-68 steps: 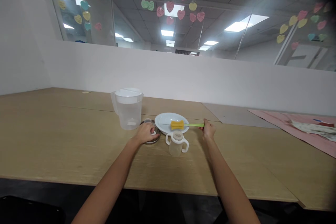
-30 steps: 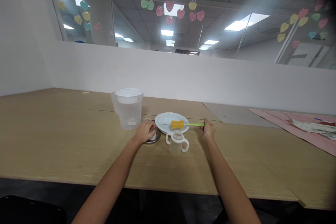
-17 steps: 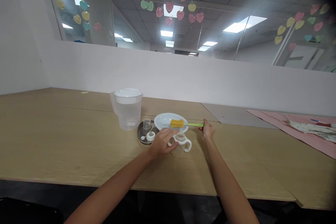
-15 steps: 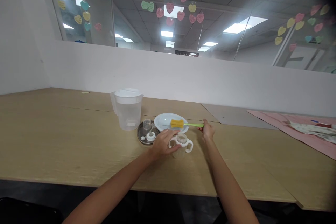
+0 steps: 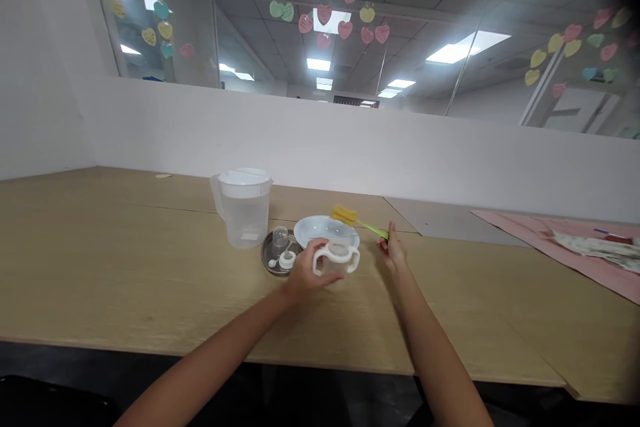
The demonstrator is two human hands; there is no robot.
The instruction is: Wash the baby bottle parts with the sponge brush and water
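Observation:
My left hand grips a clear bottle with a white two-handled collar by its left side, its open mouth facing up. In my right hand is the green handle of a brush with a yellow sponge head. The sponge is raised over the back rim of a white bowl, behind the bottle. Left of the bowl, a round metal tray holds a clear cap, a white ring and a small white spoon.
A lidded clear pitcher stands behind and left of the tray. At the far right a pink cloth lies on the table with a patterned cloth on it. A white wall runs along the back.
The sponge head has risen from over the bowl's middle to its back edge, and the brush now tilts. My left hand has closed round the bottle and moved it slightly up and left.

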